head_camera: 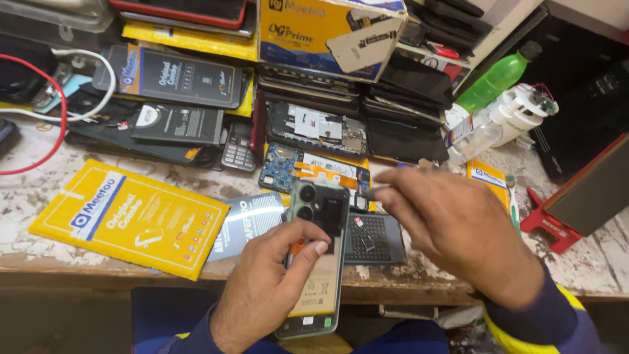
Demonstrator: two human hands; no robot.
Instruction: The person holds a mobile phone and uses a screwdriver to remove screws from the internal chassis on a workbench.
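While the left hand (272, 288) grips an opened smartphone (316, 259) with its back cover off, thumb pressed across the exposed middle, the right hand (458, 233) pinches what looks like a thin tool (373, 193) near the camera end. The phone hangs over the worn bench edge (78, 262), above a dark mat (373, 239). Disassembly seems well along: battery and board lie bare, though inner parts remain seated. Motion blur hides the tool's tip, and both forearms run out of frame.

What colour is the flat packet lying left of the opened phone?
Yellow, with a blue and white label band; the flat packet shows best in the head view, on the workbench.
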